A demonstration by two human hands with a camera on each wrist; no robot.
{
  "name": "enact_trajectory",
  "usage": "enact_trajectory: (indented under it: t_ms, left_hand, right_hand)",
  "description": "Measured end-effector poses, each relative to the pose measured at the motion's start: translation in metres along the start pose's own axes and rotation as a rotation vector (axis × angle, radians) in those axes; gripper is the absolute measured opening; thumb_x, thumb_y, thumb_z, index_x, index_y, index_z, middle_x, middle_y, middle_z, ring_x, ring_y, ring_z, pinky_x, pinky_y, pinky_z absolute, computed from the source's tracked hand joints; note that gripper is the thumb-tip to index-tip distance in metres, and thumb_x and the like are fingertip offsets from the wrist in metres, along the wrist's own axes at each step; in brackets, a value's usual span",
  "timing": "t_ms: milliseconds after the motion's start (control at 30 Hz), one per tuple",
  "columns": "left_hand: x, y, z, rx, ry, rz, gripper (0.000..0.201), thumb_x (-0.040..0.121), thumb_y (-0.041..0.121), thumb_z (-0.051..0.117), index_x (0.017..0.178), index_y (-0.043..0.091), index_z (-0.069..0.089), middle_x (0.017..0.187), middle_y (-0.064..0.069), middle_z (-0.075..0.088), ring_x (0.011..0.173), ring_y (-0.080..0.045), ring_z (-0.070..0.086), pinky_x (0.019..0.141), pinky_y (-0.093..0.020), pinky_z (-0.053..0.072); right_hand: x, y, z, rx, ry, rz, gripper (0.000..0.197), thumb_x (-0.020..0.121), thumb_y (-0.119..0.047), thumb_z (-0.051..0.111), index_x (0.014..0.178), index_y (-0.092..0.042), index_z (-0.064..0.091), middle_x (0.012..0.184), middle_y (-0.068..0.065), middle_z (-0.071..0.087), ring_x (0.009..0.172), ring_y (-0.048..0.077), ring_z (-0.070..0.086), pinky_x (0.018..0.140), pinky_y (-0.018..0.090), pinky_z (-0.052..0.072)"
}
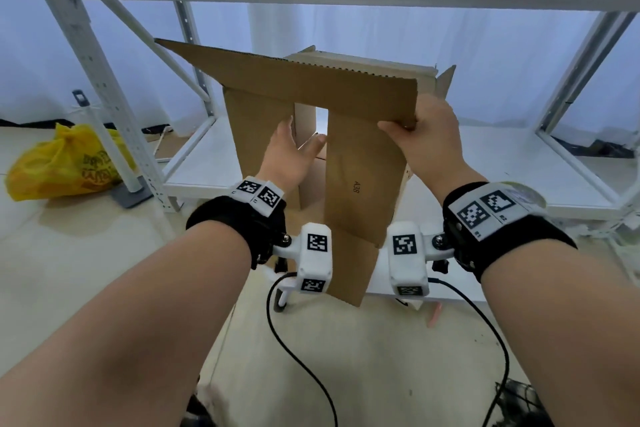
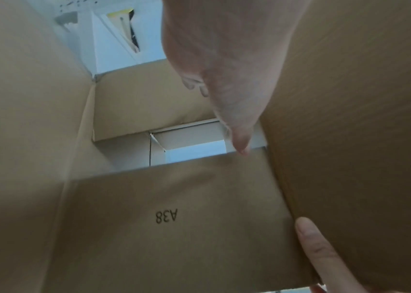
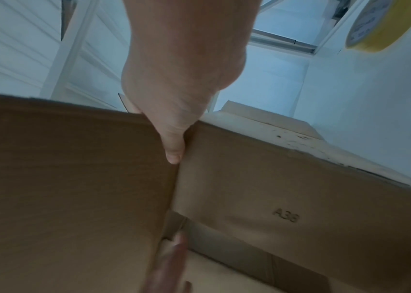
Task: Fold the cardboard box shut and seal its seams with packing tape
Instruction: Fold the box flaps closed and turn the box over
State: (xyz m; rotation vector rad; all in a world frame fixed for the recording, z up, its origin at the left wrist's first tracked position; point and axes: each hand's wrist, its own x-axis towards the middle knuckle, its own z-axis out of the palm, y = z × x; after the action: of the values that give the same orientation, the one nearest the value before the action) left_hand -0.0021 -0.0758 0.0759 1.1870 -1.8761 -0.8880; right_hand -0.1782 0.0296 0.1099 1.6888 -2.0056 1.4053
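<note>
Far to the left of the left hand, a crinkled yellow plastic bag is lying on the pale floor beside a white metal shelf post. The left hand is reaching with straight, relaxed fingers into the gap between two flaps, grasping nothing; in the left wrist view its fingers are lying along the inner cardboard wall. The cardboard box is standing directly in front of both hands on the low white shelf board, brown and matte, with its flaps not yet folded shut. A long flat flap with a wavy corrugated edge is stretching across the top, above the left hand. To the right of the left hand, a rectangular flap printed "A38" is hanging down toward the person. The right hand is pinching the right corner of the long flap, thumb under and fingers over the edge. On the right wrist, a round roll of packing tape with a yellowish smooth side is riding like a bracelet.
</note>
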Motion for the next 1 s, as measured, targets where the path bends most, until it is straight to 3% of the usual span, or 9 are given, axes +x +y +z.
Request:
enact_trajectory:
  t_ms: [133, 233, 300, 367, 500, 600, 733, 867, 1000]
  left_hand:
    - [-0.025, 0.005, -0.037, 0.007, 0.25, 0.238, 0.074, 0.089, 0.03, 0.061, 0.146, 0.007, 0.02, 0.146, -0.015, 0.031, 0.134, -0.027, 0.034, 0.111, -0.037, 0.031]
    - [-0.042, 0.018, -0.063, -0.006, 0.393, 0.402, 0.085, 0.085, 0.027, 0.068, 0.149, 0.011, 0.013, 0.148, -0.014, 0.017, 0.138, -0.021, 0.03, 0.11, -0.021, 0.027]
    - [-0.051, 0.027, -0.075, -0.027, 0.377, 0.453, 0.089, 0.084, 0.023, 0.07, 0.15, 0.018, 0.011, 0.152, -0.011, 0.009, 0.136, -0.013, 0.032, 0.104, -0.014, 0.029]
    - [-0.054, 0.031, -0.077, 0.184, 0.363, 0.495, 0.073, 0.086, 0.027, 0.066, 0.147, 0.026, 0.027, 0.153, -0.008, 0.014, 0.136, -0.016, 0.028, 0.107, -0.024, 0.029]
    - [-0.049, 0.02, -0.076, 0.533, 0.381, 0.553, 0.032, 0.085, 0.032, 0.048, 0.106, 0.018, 0.068, 0.111, -0.009, 0.061, 0.107, -0.039, 0.046, 0.093, -0.035, 0.031]
    - [-0.048, 0.008, -0.076, 0.632, 0.25, 0.54, 0.021, 0.08, 0.015, 0.059, 0.1, 0.013, 0.068, 0.1, -0.011, 0.058, 0.096, -0.035, 0.052, 0.082, -0.036, 0.037]
    - [-0.048, 0.011, -0.082, 0.737, 0.165, 0.556, 0.028, 0.082, 0.017, 0.06, 0.11, 0.014, 0.06, 0.108, -0.008, 0.052, 0.096, -0.028, 0.053, 0.073, -0.032, 0.038]
    - [-0.044, 0.002, -0.085, 0.874, 0.117, 0.536, 0.044, 0.085, 0.031, 0.061, 0.128, 0.024, 0.05, 0.122, -0.008, 0.045, 0.112, -0.03, 0.043, 0.093, -0.039, 0.032]
    - [-0.046, -0.015, -0.081, 0.822, 0.021, 0.435, 0.079, 0.073, 0.069, 0.058, 0.141, 0.036, 0.035, 0.144, -0.003, 0.034, 0.135, -0.027, 0.026, 0.111, -0.044, 0.01]
  right_hand:
    - [-0.01, -0.001, 0.006, -0.063, 0.081, -0.058, 0.024, 0.085, -0.027, 0.064, 0.079, -0.004, 0.061, 0.082, 0.015, 0.059, 0.081, 0.038, 0.056, 0.071, 0.052, 0.048]
    - [-0.009, 0.001, 0.009, -0.1, 0.088, -0.045, 0.026, 0.086, -0.036, 0.059, 0.083, -0.011, 0.064, 0.087, 0.013, 0.062, 0.086, 0.036, 0.057, 0.072, 0.051, 0.049]
    - [-0.008, 0.0, 0.01, -0.099, 0.083, -0.044, 0.025, 0.085, -0.034, 0.059, 0.085, -0.011, 0.066, 0.088, 0.013, 0.063, 0.087, 0.036, 0.058, 0.075, 0.05, 0.049]
    - [-0.006, 0.0, 0.011, -0.098, 0.046, -0.019, 0.019, 0.084, -0.03, 0.06, 0.086, -0.014, 0.069, 0.087, 0.011, 0.064, 0.087, 0.036, 0.058, 0.077, 0.044, 0.048]
    - [-0.007, 0.0, 0.005, -0.192, -0.038, 0.024, 0.027, 0.085, -0.001, 0.055, 0.098, -0.015, 0.074, 0.094, 0.009, 0.061, 0.096, 0.028, 0.056, 0.08, 0.027, 0.036]
    - [-0.014, -0.01, -0.005, -0.153, -0.086, 0.036, 0.043, 0.083, 0.012, 0.043, 0.111, -0.009, 0.071, 0.105, 0.013, 0.057, 0.103, 0.026, 0.051, 0.086, 0.024, 0.035]
    - [-0.02, -0.004, -0.012, -0.12, -0.12, 0.013, 0.042, 0.084, 0.01, 0.044, 0.114, -0.008, 0.068, 0.11, 0.013, 0.058, 0.105, 0.027, 0.053, 0.09, 0.023, 0.037]
    - [-0.031, -0.006, -0.019, 0.07, -0.09, 0.061, 0.037, 0.086, 0.004, 0.042, 0.108, -0.007, 0.069, 0.111, 0.01, 0.061, 0.106, 0.02, 0.054, 0.095, 0.023, 0.039]
    - [-0.022, -0.018, -0.02, 0.078, -0.182, 0.108, 0.037, 0.091, -0.035, 0.04, 0.082, -0.015, 0.071, 0.088, 0.007, 0.061, 0.09, 0.021, 0.053, 0.087, 0.038, 0.043]
